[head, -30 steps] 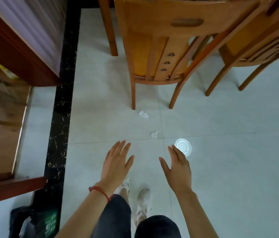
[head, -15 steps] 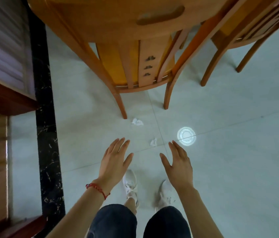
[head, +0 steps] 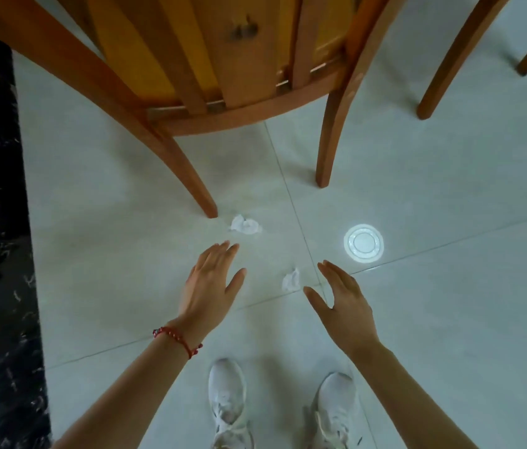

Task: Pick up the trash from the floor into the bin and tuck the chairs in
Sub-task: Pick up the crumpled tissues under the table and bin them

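Both hands reach down toward scraps on the tiled floor, neither holding anything.

The left hand [head: 212, 283] hangs with fingers straight and together just near of a crumpled tissue [head: 245, 224], which lies beside the rear leg of the wooden chair [head: 190, 102]. The right hand [head: 341, 303] is spread wide, thumb out, just right of a smaller paper scrap [head: 290, 280] lying between the two hands. A round white plastic lid [head: 363, 244] sits flat on the floor [head: 450, 303], farther right. No bin is in view. Risks, as I judge them: the flat lid may slide under fingertips instead of lifting, the light scraps may slip from a loose pinch, and a head bent low could knock the chair seat.
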The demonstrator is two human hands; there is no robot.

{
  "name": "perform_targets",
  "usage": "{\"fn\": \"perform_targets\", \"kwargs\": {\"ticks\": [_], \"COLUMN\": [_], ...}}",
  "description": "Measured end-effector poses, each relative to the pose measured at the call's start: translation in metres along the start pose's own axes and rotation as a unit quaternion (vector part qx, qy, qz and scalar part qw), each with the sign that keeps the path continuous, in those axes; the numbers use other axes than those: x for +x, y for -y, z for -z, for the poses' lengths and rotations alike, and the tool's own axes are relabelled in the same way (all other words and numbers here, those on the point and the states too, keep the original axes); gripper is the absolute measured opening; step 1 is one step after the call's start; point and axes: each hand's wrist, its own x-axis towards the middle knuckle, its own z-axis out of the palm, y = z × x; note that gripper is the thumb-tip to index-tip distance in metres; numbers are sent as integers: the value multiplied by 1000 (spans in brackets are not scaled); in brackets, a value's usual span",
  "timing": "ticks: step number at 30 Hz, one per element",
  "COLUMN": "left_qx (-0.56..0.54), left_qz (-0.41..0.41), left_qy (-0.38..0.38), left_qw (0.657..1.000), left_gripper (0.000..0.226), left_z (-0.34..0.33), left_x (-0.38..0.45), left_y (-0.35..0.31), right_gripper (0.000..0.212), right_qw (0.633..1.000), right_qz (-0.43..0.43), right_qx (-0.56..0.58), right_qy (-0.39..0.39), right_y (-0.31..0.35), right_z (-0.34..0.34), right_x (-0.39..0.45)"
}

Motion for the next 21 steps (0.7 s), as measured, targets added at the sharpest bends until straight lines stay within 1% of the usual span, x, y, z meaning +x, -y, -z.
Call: {"fn": "perform_targets", "kwargs": {"ticks": [5, 9, 15, 18, 21], "left_qx": [1, -16, -117, -138, -146], "left_qz": [2, -13, 10, 21, 24], "left_qy": [-3, -14, -67, -102, -127], "left_qw": [1000, 1000, 991, 985, 981], "left_gripper": [52, 51, 54, 58, 63], "left_z": [-72, -117, -171, -193, -212], "left_x": [55, 96, 151, 173, 191], "left_y": [56, 88, 119, 132, 142], "right_gripper": [55, 54, 53, 46, 45], "right_qw": [1000, 999, 994, 991, 987], "right_qz": [9, 23, 40, 57, 75], "right_qx": [17, 43, 87, 94, 99], "right_qy": [19, 16, -48, -75, -100], "right_y": [-53, -84, -117, -128, -131], "right_z": [-61, -96, -123, -134, -144], "right_x": [45, 73, 112, 129, 141]}}
